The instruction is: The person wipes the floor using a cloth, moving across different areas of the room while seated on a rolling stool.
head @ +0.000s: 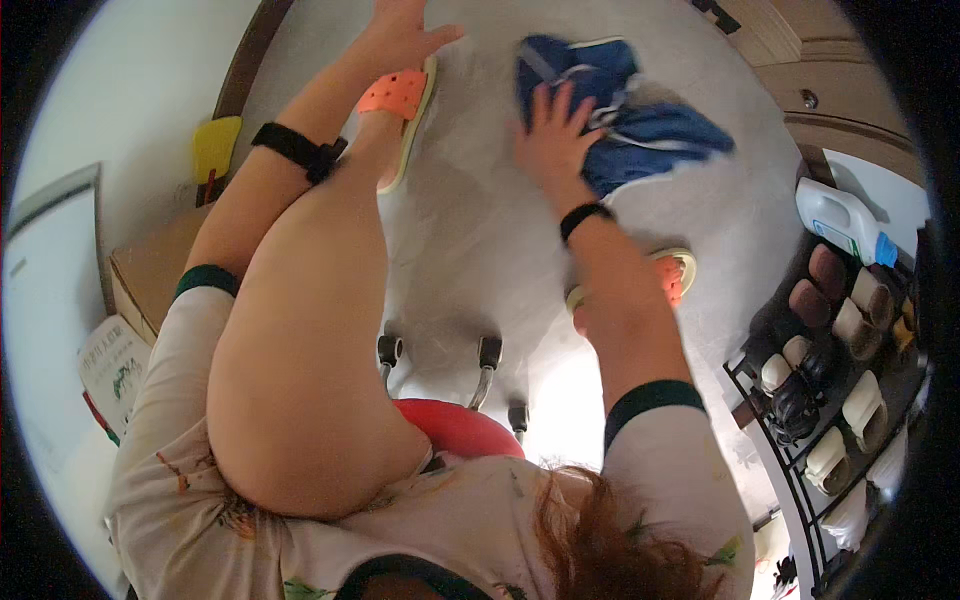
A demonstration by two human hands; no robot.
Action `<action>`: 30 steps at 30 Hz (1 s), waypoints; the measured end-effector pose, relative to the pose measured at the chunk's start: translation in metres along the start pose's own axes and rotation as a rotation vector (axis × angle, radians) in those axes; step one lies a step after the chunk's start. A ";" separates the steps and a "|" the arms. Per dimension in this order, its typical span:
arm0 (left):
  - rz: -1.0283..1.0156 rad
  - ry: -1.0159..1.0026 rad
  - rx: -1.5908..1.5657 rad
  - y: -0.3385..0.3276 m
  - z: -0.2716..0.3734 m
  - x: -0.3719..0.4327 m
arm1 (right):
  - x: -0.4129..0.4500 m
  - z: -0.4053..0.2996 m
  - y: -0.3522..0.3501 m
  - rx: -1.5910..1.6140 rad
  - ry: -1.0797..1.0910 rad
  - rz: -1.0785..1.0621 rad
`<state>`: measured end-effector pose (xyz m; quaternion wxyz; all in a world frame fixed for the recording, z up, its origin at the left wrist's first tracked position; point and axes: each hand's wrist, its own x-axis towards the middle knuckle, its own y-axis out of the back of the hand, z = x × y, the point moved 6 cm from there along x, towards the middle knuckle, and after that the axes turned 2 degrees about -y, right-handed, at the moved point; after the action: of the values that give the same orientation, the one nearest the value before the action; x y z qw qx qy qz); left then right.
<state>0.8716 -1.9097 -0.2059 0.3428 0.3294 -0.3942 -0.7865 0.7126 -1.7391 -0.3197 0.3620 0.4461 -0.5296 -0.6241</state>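
A blue cloth garment with white edging (652,139) lies crumpled on the grey floor. My right hand (559,139) is over its left part with fingers spread, slightly blurred; whether the palm presses on the cloth is unclear. My left hand (405,34) is at the top edge of the view, partly cut off, with its fingers apart and nothing seen in it. Just below that hand is an orange and yellow clog (394,94) on my left foot. The other orange clog (675,274) is partly hidden behind my right forearm.
A red stool seat (461,427) with metal legs is beneath me. On the right are a black rack (795,469) of shoes, a white detergent bottle with blue cap (844,217) and wooden drawers (840,94). A cardboard box (161,259) and yellow fly swatter (216,148) are at left.
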 end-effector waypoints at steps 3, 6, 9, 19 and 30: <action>0.175 -0.153 -0.072 0.013 -0.020 0.007 | -0.098 -0.070 -0.020 0.119 0.290 -0.095; 0.198 -0.176 -0.100 0.018 -0.019 -0.002 | -0.209 -0.103 -0.035 0.149 0.492 -0.359; 0.132 -0.120 0.039 0.020 -0.009 -0.008 | -0.263 -0.104 -0.040 0.091 0.628 -0.477; 0.127 -0.037 -0.062 0.017 -0.036 -0.033 | -0.090 -0.018 0.000 -0.107 0.426 -0.036; 0.178 -0.267 0.070 0.030 -0.012 -0.063 | -0.053 0.229 -0.021 -0.092 -0.755 -0.218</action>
<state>0.9234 -1.8778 -0.1705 0.3442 0.1975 -0.4909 -0.7756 0.5156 -1.6088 -0.3222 0.0932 0.2224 -0.5465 -0.8020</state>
